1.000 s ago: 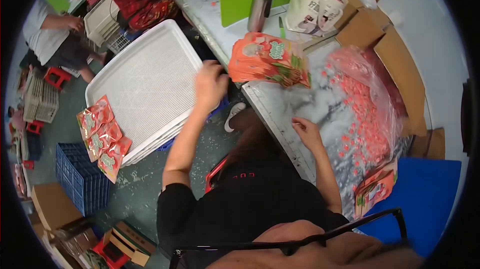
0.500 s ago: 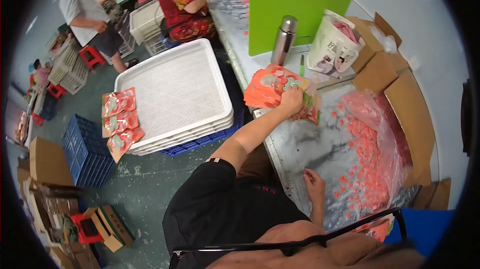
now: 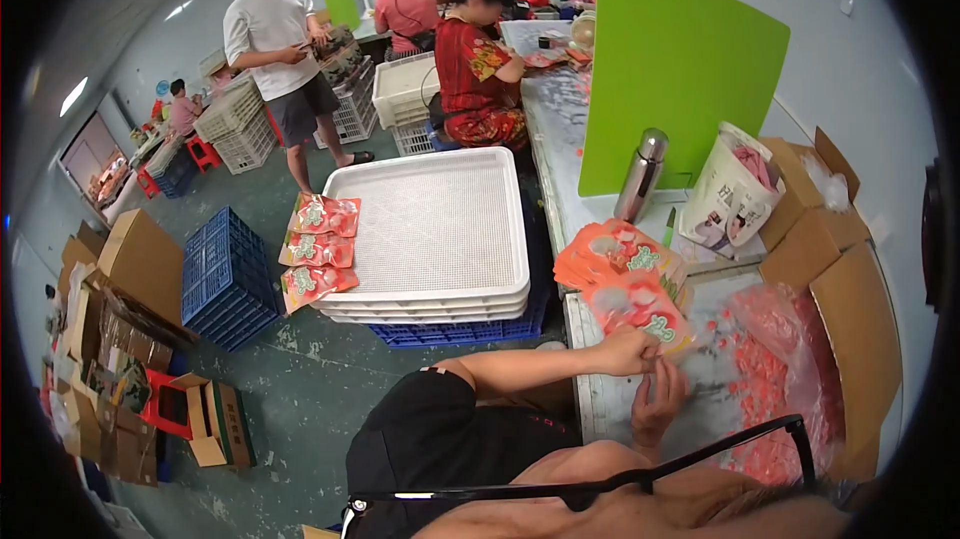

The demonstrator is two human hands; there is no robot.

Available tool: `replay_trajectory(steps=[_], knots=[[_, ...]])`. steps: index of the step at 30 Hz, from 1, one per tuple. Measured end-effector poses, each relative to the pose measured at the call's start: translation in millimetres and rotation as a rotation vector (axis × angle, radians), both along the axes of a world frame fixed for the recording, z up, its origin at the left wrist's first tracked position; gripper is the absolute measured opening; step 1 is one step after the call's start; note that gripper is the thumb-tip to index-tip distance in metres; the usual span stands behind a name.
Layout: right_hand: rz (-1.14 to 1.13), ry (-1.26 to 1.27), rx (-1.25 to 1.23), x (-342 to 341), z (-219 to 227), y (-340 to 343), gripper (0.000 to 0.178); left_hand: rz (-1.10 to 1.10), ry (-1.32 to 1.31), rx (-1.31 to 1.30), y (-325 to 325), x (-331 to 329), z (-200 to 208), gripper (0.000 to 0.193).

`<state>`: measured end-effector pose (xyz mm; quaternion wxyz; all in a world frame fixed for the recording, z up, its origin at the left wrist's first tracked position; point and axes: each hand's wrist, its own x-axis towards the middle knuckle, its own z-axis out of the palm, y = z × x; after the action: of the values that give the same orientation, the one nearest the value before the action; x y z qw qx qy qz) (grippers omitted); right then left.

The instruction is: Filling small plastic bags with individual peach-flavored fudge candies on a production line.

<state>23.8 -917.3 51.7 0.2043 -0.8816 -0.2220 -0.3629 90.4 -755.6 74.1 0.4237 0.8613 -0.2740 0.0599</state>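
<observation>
My left hand (image 3: 628, 351) is closed on the near edge of an orange-red printed pouch (image 3: 630, 301). That flat pouch extends away from my fingers, over the near part of a fanned stack of similar pouches (image 3: 590, 257) on the metal table. Close beside it, my right hand (image 3: 660, 404) has its thumb and fingers apart, fingertips almost against the left hand. Whether they touch the pouch is hidden. Right of my hands lie many small pink-red wrapped pieces (image 3: 755, 369), spilling from a clear plastic bag (image 3: 775, 324).
Left of the table, stacked white trays (image 3: 440, 229) sit on a blue crate, three pouches (image 3: 322, 249) along the left edge. A steel flask (image 3: 642, 179), white bag (image 3: 735, 194) and green divider (image 3: 680, 79) stand behind the pouches. Cardboard (image 3: 860, 339) borders the right. Other people work farther off.
My left hand has drawn one pouch off the stack toward me. My right hand has risen to meet it. The view has tilted up, showing more of the room.
</observation>
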Motion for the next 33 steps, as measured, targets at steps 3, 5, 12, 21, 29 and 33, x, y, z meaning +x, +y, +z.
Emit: replay_trajectory(steps=[3,5,12,21,29,33], knots=[[-0.007,0.036,0.067,-7.5,-20.1,-4.6,0.035,0.019,0.354,-0.243,2.2,-6.7,-16.7,0.018],[-0.034,0.086,0.045,-14.1,-21.0,0.2,0.023,0.022,0.451,-0.362,-2.7,-14.5,-26.8,0.016],[0.121,0.262,-0.023,-10.8,3.6,-8.7,0.014,0.077,0.032,-0.194,-10.3,-37.8,-27.4,0.011],[0.421,0.312,-0.022,-21.9,2.9,-2.5,0.015,-0.56,1.096,0.169,19.5,4.6,-51.8,0.015],[0.541,0.468,-0.118,-38.0,-12.6,-8.6,0.009,-0.657,0.618,0.539,12.6,-30.9,-23.0,0.03],[0.438,0.636,-0.252,-47.3,-21.1,-9.7,0.005,-0.368,0.122,0.732,10.9,-50.6,-47.2,0.041]])
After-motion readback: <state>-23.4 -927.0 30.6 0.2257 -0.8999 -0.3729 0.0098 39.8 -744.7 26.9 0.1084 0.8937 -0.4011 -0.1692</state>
